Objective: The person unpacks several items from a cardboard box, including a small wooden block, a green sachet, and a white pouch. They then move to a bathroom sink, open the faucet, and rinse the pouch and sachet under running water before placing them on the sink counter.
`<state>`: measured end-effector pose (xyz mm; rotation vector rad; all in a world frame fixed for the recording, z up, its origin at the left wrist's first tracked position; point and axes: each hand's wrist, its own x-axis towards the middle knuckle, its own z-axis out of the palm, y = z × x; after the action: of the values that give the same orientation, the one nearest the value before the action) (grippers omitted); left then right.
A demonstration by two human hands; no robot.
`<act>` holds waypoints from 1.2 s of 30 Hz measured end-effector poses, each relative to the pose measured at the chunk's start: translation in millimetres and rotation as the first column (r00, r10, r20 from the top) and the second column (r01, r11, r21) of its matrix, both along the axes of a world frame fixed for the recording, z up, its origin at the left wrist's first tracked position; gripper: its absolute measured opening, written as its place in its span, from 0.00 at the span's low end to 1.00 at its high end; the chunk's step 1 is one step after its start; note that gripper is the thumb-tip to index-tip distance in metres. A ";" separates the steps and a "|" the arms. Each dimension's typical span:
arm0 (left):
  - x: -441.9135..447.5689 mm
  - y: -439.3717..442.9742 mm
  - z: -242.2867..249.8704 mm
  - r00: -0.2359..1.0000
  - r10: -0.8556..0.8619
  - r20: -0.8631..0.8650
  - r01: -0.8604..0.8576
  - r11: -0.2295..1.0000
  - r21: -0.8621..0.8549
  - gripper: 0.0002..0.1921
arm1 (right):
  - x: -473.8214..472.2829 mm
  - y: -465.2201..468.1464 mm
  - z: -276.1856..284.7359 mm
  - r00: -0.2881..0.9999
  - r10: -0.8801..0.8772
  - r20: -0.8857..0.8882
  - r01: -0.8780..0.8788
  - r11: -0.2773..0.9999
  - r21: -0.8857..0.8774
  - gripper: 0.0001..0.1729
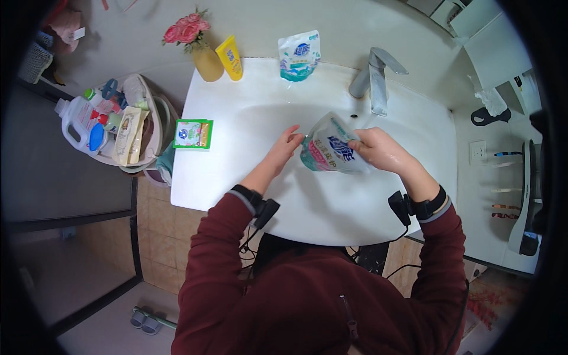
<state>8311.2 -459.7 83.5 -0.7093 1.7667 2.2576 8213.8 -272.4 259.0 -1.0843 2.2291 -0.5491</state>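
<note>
Over the white sink basin [319, 208], my right hand [379, 148] grips a white and teal plastic refill pouch [330, 148] by its edge, with the thumb on its printed face. The pouch is tilted, its teal end pointing left. My left hand [284, 148] is beside that teal end, fingers apart; whether a fingertip touches the pouch I cannot tell. A similar pouch [299, 55] stands upright at the basin's back rim. On the left of the counter lies a green-edged packet [193, 133].
A metal faucet [377, 80] rises behind the basin. At the back left stand a yellow tube [230, 58] and a yellow vase [207, 64] with pink flowers. A basket [155, 120] of bottles is left of the counter. Toothbrushes [506, 190] hang at the right wall.
</note>
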 end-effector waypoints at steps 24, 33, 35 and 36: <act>3.6 -85.3 115.3 0.652 0.627 -0.426 -0.688 0.725 0.012 0.10 | 7.9 20.8 -14.0 0.924 -0.325 -0.204 0.205 0.868 -0.453 0.16; -84.4 -90.2 75.3 0.559 0.664 -0.496 -0.790 0.608 -0.076 0.08 | 27.0 60.8 -27.8 0.925 -0.322 -0.199 0.240 0.906 -0.350 0.13; -83.6 -97.2 72.0 0.578 0.694 -0.430 -0.770 0.638 -0.006 0.09 | 28.4 67.8 -28.6 0.924 -0.328 -0.198 0.253 0.910 -0.328 0.13; -82.0 -101.9 72.2 0.622 0.648 -0.440 -0.739 0.671 -0.056 0.14 | 28.9 69.9 -29.2 0.927 -0.336 -0.166 0.270 0.906 -0.325 0.13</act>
<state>8229.2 -561.6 155.8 -1.2707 2.2609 2.8717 8242.7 -202.5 229.7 -0.9795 2.5931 -0.9675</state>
